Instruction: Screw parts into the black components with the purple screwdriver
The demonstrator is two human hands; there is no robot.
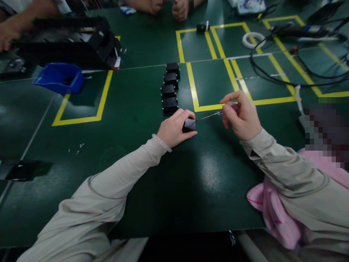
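My left hand (177,127) is closed around a small black block (189,124) on the green table. In my right hand (241,114) is a screwdriver (216,114), pinched by its handle, its thin shaft pointing left. The shaft's tip meets the right side of the block. Just beyond my left hand, several black blocks (169,91) with small shiny screws at their sides stand in a column. A few loose screws (79,148) lie on the table to the left.
At the left are a blue bin (61,78) and a black rack (68,43). Another person's hands (180,9) are at the far edge. A white tape roll (253,40) and black cables (272,78) lie at the right. A pink cloth (278,214) hangs near my right arm.
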